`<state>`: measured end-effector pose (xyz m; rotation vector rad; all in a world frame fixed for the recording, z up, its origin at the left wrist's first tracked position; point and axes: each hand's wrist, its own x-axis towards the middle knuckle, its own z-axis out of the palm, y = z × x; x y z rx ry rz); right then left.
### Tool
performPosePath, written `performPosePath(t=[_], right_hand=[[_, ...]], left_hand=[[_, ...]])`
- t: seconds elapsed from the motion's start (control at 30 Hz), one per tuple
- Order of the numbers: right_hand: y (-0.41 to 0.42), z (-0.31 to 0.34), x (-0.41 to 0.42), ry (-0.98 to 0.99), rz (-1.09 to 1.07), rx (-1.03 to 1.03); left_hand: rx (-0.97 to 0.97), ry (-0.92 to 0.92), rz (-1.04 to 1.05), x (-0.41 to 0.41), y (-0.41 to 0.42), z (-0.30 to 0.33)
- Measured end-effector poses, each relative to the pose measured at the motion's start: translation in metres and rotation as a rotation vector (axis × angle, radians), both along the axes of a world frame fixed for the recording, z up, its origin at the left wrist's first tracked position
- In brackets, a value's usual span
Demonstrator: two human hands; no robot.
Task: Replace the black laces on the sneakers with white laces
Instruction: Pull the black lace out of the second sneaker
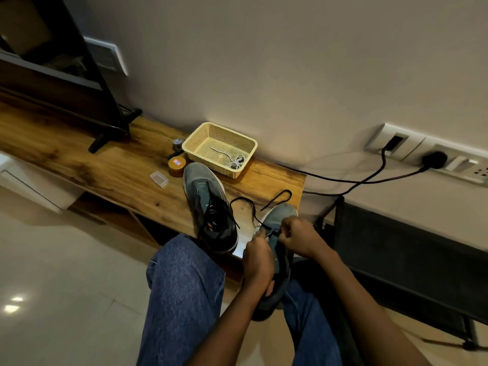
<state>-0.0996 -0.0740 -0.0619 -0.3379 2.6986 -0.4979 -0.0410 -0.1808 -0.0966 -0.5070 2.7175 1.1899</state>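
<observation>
— Hands worked where?
— Left hand (257,256) gripped the sneaker (277,249) at the wooden bench's (105,165) edge; right hand (301,237) pinched its black lace (248,204), loose ends trailing onto the bench.
— How would it handle?
— Soft and limp, likely; best taken close to the eyelet. White laces (235,162) waited in the basket (248,143).

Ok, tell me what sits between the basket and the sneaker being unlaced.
Head view: bare wood tabletop, crossed only by the loose black lace looping out from the held sneaker. The basket holds the white laces. The other sneaker lies off to the left.
</observation>
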Motion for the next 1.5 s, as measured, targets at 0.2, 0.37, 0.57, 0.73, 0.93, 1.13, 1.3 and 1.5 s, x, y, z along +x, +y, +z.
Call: performPosePath(t=[0.2, 0.37, 0.57, 0.73, 0.93, 1.13, 1.3, 1.5], right_hand=[[-0.018, -0.020, 0.003, 0.173, 0.075, 0.189], [-0.003, -0.010, 0.000, 0.045, -0.048, -0.133], [0.002, -0.006, 0.003, 0.060, -0.090, -0.088], [-0.012, -0.016, 0.002, 0.160, 0.072, 0.138], [-0.010, -0.006, 0.003, 0.096, 0.025, 0.015], [-0.007, -0.009, 0.006, 0.092, -0.025, -0.003], [-0.018, -0.019, 0.002, 0.221, 0.029, 0.171], [-0.002, -0.017, 0.004, 0.169, -0.134, -0.124]], left_hand=[[-0.002, -0.003, -0.017, -0.001, -0.001, 0.000], [0.053, -0.002, 0.053, -0.003, -0.002, -0.001], [0.013, -0.016, 0.004, -0.003, 0.002, -0.002], [-0.010, -0.016, -0.011, -0.003, 0.000, -0.002], [0.057, -0.005, 0.041, -0.001, 0.001, -0.003], [0.050, -0.018, 0.029, -0.002, 0.001, -0.002], [0.037, -0.017, 0.011, -0.002, 0.001, -0.001], [0.089, -0.018, 0.054, -0.002, 0.000, -0.002]])
